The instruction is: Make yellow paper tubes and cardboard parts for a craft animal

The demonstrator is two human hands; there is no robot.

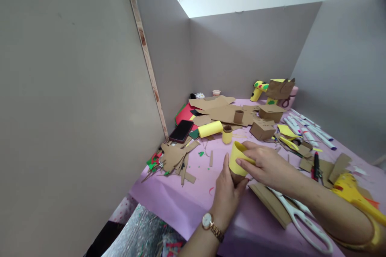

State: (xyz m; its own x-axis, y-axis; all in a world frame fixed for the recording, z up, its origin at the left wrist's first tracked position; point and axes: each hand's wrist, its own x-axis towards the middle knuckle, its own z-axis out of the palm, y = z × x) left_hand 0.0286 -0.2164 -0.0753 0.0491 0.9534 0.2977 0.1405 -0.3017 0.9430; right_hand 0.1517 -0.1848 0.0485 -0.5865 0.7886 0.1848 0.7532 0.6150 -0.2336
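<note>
A short cardboard tube wrapped in yellow paper, its brown lower end showing, is held above the purple table cover. My left hand grips its lower part, fingers on the left side and thumb at the base. Pinched at the tube's right edge, my right hand holds the yellow paper between thumb and fingers. Just behind stands a smaller yellow-wrapped tube, and a longer yellow roll lies to its left. White-handled scissors lie beneath my right forearm, beside a folded cardboard strip.
Cardboard scraps and a phone lie on the left. Cardboard boxes and flat sheets are behind. Markers, yellow scissors and a yellow glue gun are on the right. Grey panels enclose the table.
</note>
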